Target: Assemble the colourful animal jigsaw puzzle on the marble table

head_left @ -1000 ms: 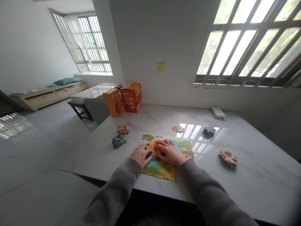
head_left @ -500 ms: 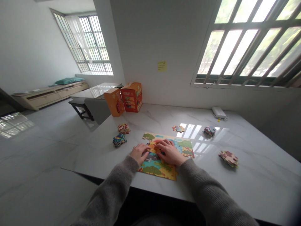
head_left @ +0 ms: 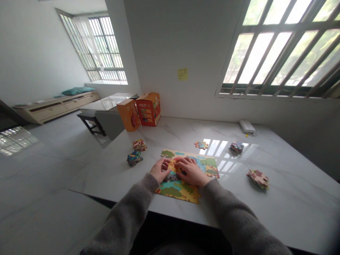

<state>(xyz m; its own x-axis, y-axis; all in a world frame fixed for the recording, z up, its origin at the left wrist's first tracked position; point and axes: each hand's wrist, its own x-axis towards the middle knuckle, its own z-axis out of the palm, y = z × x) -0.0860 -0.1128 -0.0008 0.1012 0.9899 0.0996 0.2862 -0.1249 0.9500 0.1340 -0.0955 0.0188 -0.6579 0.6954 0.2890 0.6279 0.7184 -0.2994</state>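
A partly joined jigsaw puzzle (head_left: 172,191) with trees, water and animals lies flat on the white marbled table, its upper middle covered by my hands. At its left side, my left hand (head_left: 160,170) has curled fingers and thumb gripping the puzzle's edge. My right hand (head_left: 192,171) bends over the middle, fingertips and thumb closed down on the puzzle pieces. The fingertips of both hands almost meet. Exactly which piece lies under them is hidden.
Stacks of puzzle pieces sit to the left, a blue stack (head_left: 134,158) and a red stack (head_left: 139,145). Two more, a bluish stack (head_left: 236,147) and a pinkish stack (head_left: 258,179), lie right. Some joined pieces (head_left: 201,145) lie behind the puzzle. Orange boxes (head_left: 148,109) and a white device (head_left: 247,126) stand farther back.
My left hand has shifted slightly up and to the right along the puzzle's left edge, its fingers more curled. My right hand stays almost in place.
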